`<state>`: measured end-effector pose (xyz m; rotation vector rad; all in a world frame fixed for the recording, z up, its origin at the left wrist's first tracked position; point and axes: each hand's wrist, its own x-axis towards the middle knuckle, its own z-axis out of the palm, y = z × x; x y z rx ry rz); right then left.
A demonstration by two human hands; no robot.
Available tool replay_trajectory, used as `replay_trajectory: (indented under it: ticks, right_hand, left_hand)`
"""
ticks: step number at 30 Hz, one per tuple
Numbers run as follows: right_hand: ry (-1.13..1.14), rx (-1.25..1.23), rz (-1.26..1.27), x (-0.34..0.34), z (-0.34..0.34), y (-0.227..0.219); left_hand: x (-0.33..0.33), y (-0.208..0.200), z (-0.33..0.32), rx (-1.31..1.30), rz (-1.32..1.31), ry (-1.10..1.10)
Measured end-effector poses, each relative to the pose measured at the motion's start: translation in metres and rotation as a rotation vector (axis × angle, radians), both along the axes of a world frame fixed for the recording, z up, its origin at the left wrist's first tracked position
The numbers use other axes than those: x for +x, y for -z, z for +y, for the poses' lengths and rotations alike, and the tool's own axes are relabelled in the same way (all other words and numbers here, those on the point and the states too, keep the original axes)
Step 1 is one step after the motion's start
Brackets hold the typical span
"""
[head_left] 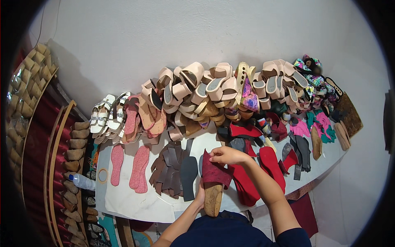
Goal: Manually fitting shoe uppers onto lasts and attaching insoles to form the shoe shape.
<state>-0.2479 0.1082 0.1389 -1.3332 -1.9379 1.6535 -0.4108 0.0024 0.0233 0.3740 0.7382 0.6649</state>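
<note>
A wooden shoe last (pixel 212 201) is held close to my body, heel end toward me. My left hand (pixel 200 195) is wrapped round its left side, the fingers mostly hidden underneath. Over the last's front part lies a dark red shoe upper (pixel 217 176). My right hand (pixel 228 156) is closed in a pinch on the upper's far edge. A dark grey sole piece (pixel 189 178) lies just left of the last. On the right, red sole pieces (pixel 243 187) lie partly under my right forearm.
Pale sandals (pixel 222 78) are heaped along the table's back. Pink insoles (pixel 140 171) and brown strips (pixel 168 166) lie on the left of the white table (pixel 123 201). Beyond its left edge are a plastic bottle (pixel 83 182) and racks of wooden lasts (pixel 75 154). A wall (pixel 164 33) rises behind.
</note>
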Motion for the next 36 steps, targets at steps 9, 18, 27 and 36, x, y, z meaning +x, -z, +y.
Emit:
replay_trajectory:
  ticks: [9,18,27,36]
  right_hand:
    - [0.365,-0.018,0.722,0.0,-0.019,-0.035]
    - [0.689,0.1,0.699,-0.002,-0.03,0.009]
    - [0.426,-0.267,1.114,-0.022,-0.069,-0.01]
    - [0.434,-0.327,0.748,-0.015,-0.095,0.052]
  left_hand:
    - [-0.007,0.019,-0.003,-0.127,-0.024,-0.06]
    - [-0.003,0.01,-0.007,0.048,0.057,-0.048]
    - [-0.003,0.009,-0.006,0.027,0.024,-0.041]
    - [-0.007,0.018,-0.003,0.09,-0.105,-0.053]
